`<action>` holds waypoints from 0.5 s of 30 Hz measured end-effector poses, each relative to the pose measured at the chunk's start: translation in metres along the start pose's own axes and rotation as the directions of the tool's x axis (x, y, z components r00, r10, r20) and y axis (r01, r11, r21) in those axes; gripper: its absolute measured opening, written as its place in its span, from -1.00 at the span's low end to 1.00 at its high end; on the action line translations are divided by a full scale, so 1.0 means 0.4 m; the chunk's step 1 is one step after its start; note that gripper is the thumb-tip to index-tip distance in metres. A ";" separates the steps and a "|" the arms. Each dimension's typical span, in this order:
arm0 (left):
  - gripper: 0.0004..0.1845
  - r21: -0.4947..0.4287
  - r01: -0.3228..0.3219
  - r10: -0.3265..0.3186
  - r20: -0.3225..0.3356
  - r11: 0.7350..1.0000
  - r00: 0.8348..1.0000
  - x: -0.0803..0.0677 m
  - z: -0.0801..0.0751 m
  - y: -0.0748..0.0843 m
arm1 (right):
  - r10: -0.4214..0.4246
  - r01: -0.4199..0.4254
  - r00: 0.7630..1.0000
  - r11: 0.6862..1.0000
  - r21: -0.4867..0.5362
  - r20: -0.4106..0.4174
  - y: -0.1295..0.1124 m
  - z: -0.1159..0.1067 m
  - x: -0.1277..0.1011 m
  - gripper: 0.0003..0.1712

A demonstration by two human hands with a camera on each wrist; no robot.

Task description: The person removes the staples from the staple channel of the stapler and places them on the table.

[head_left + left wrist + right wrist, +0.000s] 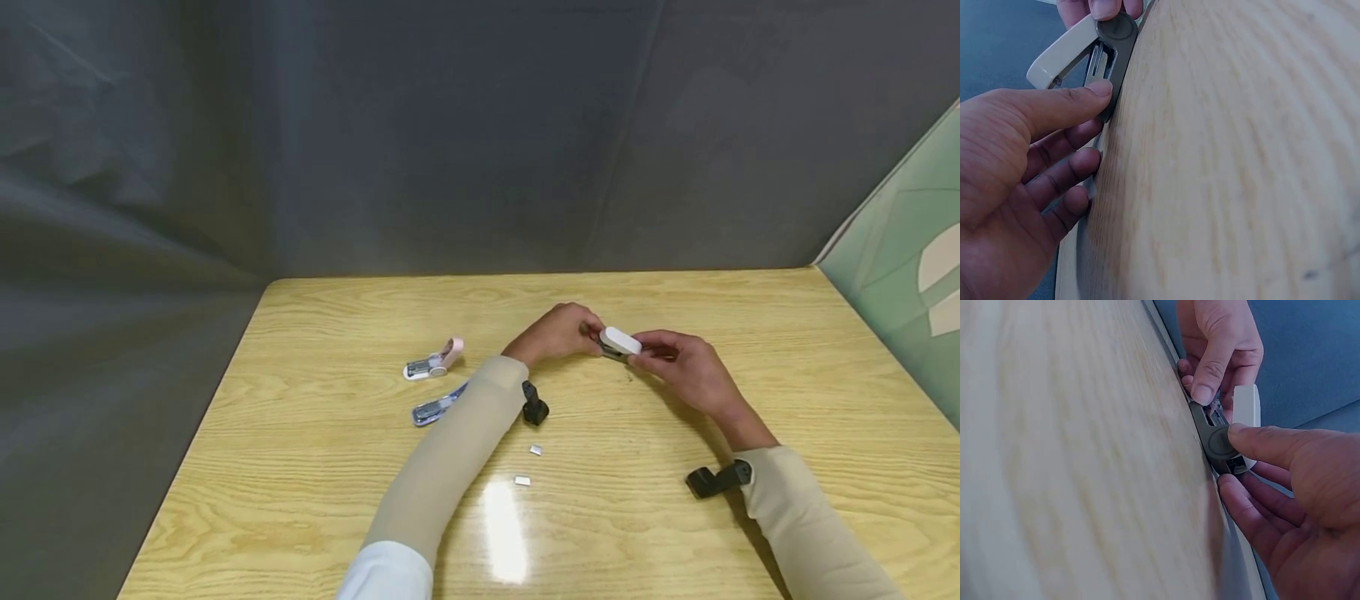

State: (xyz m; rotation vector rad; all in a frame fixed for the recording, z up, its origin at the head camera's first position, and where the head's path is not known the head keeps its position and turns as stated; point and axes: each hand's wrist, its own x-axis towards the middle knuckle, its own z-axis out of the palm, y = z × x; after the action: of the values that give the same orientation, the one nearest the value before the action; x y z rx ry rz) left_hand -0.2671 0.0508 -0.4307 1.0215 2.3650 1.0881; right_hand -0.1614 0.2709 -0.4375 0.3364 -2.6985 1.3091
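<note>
A stapler (621, 340) with a white top arm and a grey base is held between both hands above the far right part of the table. Its top arm is swung up from the base, and the metal channel shows in the left wrist view. My left hand (558, 332) pinches the front end of the base, thumb (1079, 106) on the channel. At the hinge end, my right hand (690, 371) grips the stapler, its thumb (1266, 440) by the round pivot. Whether staples lie in the channel, I cannot tell.
Left of my arm, a pink and white stapler (426, 367) lies opened. A blue stapler (435, 408) is partly hidden by my left sleeve (450, 467). Two small silver staple strips (536, 450) lie on the wooden table (615, 517). A dark curtain (465, 142) rises behind.
</note>
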 end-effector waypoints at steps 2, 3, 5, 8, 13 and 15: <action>-0.76 -0.001 0.000 0.000 0.001 1.000 1.000 0.002 0.003 -0.002 | 0.005 -0.005 1.000 1.000 -0.001 0.007 0.002 -0.001 -0.001 -0.67; -0.76 -0.002 -0.002 0.002 0.001 1.000 1.000 0.003 0.006 -0.003 | 0.006 -0.006 1.000 1.000 -0.005 0.008 0.003 -0.002 -0.002 -0.67; -0.76 0.004 -0.010 0.010 0.002 1.000 1.000 0.004 0.010 -0.004 | 0.004 -0.004 1.000 1.000 -0.013 0.008 0.002 -0.002 -0.003 -0.68; -0.78 0.031 -0.020 0.020 0.005 0.999 1.000 0.003 0.013 0.000 | 0.010 -0.010 1.000 1.000 -0.023 0.008 -0.001 -0.002 -0.007 -0.68; -0.82 0.097 -0.017 0.015 0.025 0.995 1.000 -0.017 0.013 0.009 | 0.034 -0.033 0.999 0.999 -0.021 0.038 -0.014 0.007 -0.017 -0.65; -0.84 0.116 -0.018 0.014 0.034 0.993 0.999 -0.027 0.011 0.010 | 0.037 -0.036 0.998 0.999 -0.012 0.050 -0.020 0.012 -0.019 -0.65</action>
State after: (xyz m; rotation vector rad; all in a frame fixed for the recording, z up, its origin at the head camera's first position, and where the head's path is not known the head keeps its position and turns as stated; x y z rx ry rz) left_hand -0.2552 0.0469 -0.4305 1.0916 2.4218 0.9414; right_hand -0.1519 0.2635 -0.4359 0.3244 -2.7648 1.3122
